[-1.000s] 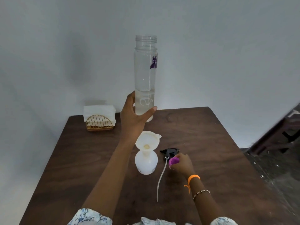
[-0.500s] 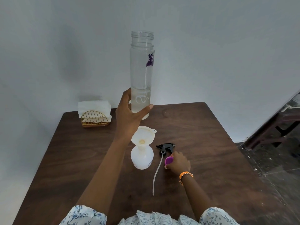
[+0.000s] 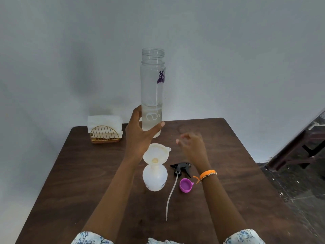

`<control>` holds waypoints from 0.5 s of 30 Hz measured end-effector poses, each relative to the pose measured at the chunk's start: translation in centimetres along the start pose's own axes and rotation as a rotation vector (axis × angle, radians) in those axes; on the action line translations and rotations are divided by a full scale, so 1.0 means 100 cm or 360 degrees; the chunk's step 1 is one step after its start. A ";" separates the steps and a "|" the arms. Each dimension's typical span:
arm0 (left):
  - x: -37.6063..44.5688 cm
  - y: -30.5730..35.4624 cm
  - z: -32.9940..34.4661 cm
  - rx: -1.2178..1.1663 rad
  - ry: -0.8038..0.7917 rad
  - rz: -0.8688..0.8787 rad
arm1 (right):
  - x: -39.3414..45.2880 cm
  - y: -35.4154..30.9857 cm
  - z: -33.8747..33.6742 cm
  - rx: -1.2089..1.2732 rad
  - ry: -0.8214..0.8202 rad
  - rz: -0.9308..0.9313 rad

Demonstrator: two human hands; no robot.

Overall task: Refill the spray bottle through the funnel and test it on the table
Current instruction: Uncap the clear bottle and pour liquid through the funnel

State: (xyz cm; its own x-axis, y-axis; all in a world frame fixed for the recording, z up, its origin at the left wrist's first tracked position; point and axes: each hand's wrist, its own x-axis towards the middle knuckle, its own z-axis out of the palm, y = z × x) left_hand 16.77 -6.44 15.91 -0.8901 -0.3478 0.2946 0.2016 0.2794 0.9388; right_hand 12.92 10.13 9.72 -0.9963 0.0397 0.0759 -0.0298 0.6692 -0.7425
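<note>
My left hand (image 3: 139, 133) grips the lower part of a tall clear water bottle (image 3: 152, 88), held upright above the table, uncapped, with a little water at the bottom. Below it a white spray bottle (image 3: 155, 178) stands with a white funnel (image 3: 156, 153) in its neck. The black spray head (image 3: 181, 169) with its long dip tube lies on the table to the right. A purple cap (image 3: 185, 185) lies beside the tube. My right hand (image 3: 192, 147) hovers blurred above the table, fingers loosely spread, holding nothing.
A gold wire napkin holder (image 3: 105, 132) with white napkins stands at the back left of the dark wooden table (image 3: 88, 182). A grey wall is behind. Dark furniture (image 3: 299, 148) stands on the floor at the right.
My right hand has let go of the purple cap, which now lies on the table, and has risen toward the water bottle. My left hand still holds the bottle upright.
</note>
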 end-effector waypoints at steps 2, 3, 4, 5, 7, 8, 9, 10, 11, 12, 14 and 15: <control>0.000 -0.001 0.000 -0.0001 -0.0010 0.0009 | 0.005 -0.035 -0.015 0.0309 0.0106 -0.0159; -0.001 -0.001 0.000 0.0004 -0.0015 0.0017 | 0.005 -0.052 -0.022 0.0477 0.0143 -0.0226; 0.000 -0.001 0.000 0.0011 -0.0019 0.0024 | 0.004 -0.068 -0.029 0.0651 0.0149 -0.0289; -0.001 -0.001 0.000 0.0020 -0.0024 0.0034 | 0.002 -0.083 -0.035 0.0802 0.0128 -0.0357; -0.001 0.000 0.000 0.0033 -0.0037 0.0056 | -0.002 -0.108 -0.044 0.1013 0.0040 -0.0479; -0.001 0.000 0.001 0.0032 -0.0045 0.0067 | -0.002 -0.116 -0.045 0.1077 -0.0003 -0.0516; -0.001 0.000 0.001 0.0028 -0.0054 0.0078 | -0.001 -0.124 -0.046 0.1110 -0.0038 -0.0539; -0.001 0.000 0.001 0.0026 -0.0063 0.0088 | -0.001 -0.130 -0.045 0.1114 -0.0057 -0.0550; -0.001 -0.001 0.002 0.0033 -0.0070 0.0097 | 0.000 -0.135 -0.044 0.1096 -0.0060 -0.0555; 0.000 -0.001 0.002 0.0046 -0.0074 0.0105 | 0.000 -0.139 -0.042 0.1060 -0.0046 -0.0554; 0.001 -0.001 0.003 0.0084 -0.0085 0.0105 | -0.001 -0.146 -0.039 0.0976 0.0022 -0.0543; 0.001 -0.001 0.004 0.0092 -0.0089 0.0100 | -0.001 -0.148 -0.039 0.0954 0.0064 -0.0544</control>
State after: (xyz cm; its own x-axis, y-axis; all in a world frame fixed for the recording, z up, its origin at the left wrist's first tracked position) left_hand 16.48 -6.12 15.80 -0.8982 -0.2779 0.3406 0.2352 0.3507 0.9065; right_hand 13.80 3.12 23.24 -0.9196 -0.0650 0.3875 -0.3927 0.1239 -0.9113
